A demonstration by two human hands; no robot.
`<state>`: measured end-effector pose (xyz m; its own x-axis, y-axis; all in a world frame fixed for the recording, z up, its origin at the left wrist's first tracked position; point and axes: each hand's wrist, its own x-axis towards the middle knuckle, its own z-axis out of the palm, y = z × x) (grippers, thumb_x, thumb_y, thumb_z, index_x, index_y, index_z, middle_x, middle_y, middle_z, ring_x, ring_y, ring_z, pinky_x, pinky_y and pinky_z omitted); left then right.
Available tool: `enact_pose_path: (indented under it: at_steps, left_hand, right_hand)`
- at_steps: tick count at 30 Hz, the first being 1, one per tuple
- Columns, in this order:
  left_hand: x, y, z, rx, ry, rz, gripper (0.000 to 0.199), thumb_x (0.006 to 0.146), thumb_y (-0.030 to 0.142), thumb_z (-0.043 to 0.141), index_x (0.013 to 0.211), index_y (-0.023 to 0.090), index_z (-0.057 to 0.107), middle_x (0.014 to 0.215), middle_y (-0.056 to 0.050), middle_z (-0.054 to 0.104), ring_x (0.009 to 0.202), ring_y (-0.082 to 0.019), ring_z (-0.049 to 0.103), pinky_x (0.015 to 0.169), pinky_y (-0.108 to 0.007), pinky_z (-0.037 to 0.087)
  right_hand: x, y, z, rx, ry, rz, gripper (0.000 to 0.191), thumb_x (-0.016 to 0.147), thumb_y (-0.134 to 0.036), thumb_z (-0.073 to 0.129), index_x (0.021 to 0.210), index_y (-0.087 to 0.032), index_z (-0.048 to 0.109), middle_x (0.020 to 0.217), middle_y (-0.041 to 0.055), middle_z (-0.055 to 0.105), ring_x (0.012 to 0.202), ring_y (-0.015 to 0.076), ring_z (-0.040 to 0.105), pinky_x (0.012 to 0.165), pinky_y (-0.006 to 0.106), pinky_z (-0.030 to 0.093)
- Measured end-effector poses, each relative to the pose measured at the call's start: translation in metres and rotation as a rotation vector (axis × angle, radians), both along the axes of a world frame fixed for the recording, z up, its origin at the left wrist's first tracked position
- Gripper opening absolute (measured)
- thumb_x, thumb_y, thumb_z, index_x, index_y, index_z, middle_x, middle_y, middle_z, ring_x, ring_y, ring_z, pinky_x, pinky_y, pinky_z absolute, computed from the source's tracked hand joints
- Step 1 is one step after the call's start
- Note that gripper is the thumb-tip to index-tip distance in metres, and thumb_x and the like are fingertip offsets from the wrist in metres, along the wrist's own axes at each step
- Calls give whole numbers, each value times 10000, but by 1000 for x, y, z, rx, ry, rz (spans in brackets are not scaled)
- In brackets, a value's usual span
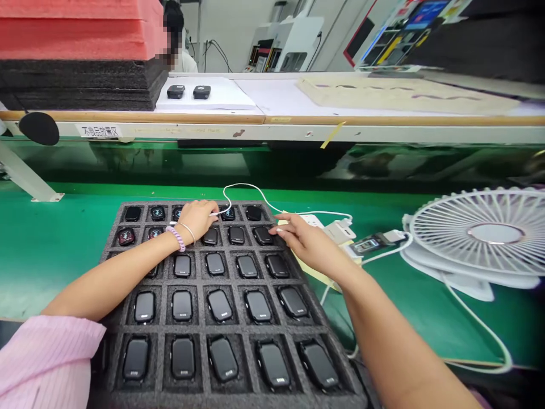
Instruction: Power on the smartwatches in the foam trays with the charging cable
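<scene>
"Take the tray's middle as the clock's centre. What's closest to us?"

"Six o'clock: five dark watch bodies, each in its own pocket of the grey foam tray. More rows behind, and look, lit dials up around ten and eleven!"

"And the hands?"

"Right hand at two o'clock, fingers parted, nothing in its grasp that I can see. The fingertips are right by a dark watch near the tray's edge; touching or not, I can't tell from here."

"The left?"

"Left hand near twelve, over the back rows, fingers curled round a white cable. The cable loops up past the tray's far edge, then swings off towards two o'clock, to a white block on the green table."

"What's that out past the right arm?"

"A small dark device with a screen, between two and three, and the white fan farther out on the same line."

"Beyond that?"

"The shelf, with two dark pieces just shy of twelve, and red-and-black foam stacked at eleven. Behind it, a person in white."
</scene>
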<state>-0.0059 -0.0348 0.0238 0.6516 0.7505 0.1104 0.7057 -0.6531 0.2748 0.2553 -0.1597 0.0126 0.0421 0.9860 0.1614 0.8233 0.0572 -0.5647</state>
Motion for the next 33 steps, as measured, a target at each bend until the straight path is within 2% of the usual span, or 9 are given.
enact_pose_path:
  at_steps: [3,6,8,10,13,16,22,27,33]
  left_hand:
    - [-7,7,4,7,56,-25,125,944,194,539,947,201,664,981,-68,724,989,-265,635,993,-445,400]
    - [-18,8,11,7,-14,-76,84,912,182,591,902,194,673,1041,-69,711,1032,-247,634,990,-401,422]
    - [-23,4,14,-25,-121,-92,48,885,201,642,898,193,687,1064,-64,694,1043,-230,625,946,-353,451]
    - [-24,-3,15,-103,-162,-124,32,863,221,685,883,202,703,961,-35,691,963,-205,629,900,-325,457]
    - [-21,-17,13,-204,-52,-169,31,847,235,720,875,221,718,844,-1,686,876,-193,626,860,-322,431]
    - [-18,-26,13,-210,72,-146,52,862,240,717,914,238,720,890,0,697,930,-208,625,876,-340,396]
    - [-17,-33,25,-12,265,-188,290,840,311,770,1104,241,671,1095,-49,699,1083,-269,554,933,-386,364]
    - [-13,-44,27,191,389,-281,110,908,153,605,982,193,676,1008,-94,722,1092,-284,551,1071,-478,294]
    - [-14,-43,28,57,294,-124,287,933,249,560,1201,195,649,1109,-108,725,1124,-305,590,1136,-552,266]
  right_hand:
    - [3,-3,0,-16,0,58,226,940,-400,514,997,-248,671,1016,89,754,928,278,695,863,420,530]
    - [7,0,-7,71,33,160,245,931,-408,542,922,-265,739,972,82,711,937,263,659,882,417,521]
    - [8,4,-12,134,51,205,265,926,-419,549,924,-277,774,943,85,652,930,254,633,863,414,528]
    - [9,6,-15,132,43,243,276,933,-414,540,964,-295,787,951,85,612,919,244,616,843,410,536]
    - [13,4,-14,93,-3,281,321,957,-350,485,1155,-308,735,1038,90,621,987,249,612,903,426,527]
    - [17,1,-13,111,-70,250,351,954,-290,448,1233,-263,660,1094,104,647,1045,270,616,924,444,526]
    - [12,3,-18,166,-231,180,274,945,-270,426,905,-212,691,950,133,664,918,291,634,826,443,539]
    - [10,1,-5,150,-225,172,290,961,-310,441,932,-221,716,888,105,680,853,270,634,777,400,510]
    - [13,13,-17,63,-369,48,285,928,-265,469,948,-226,751,900,105,661,874,284,638,759,400,479]
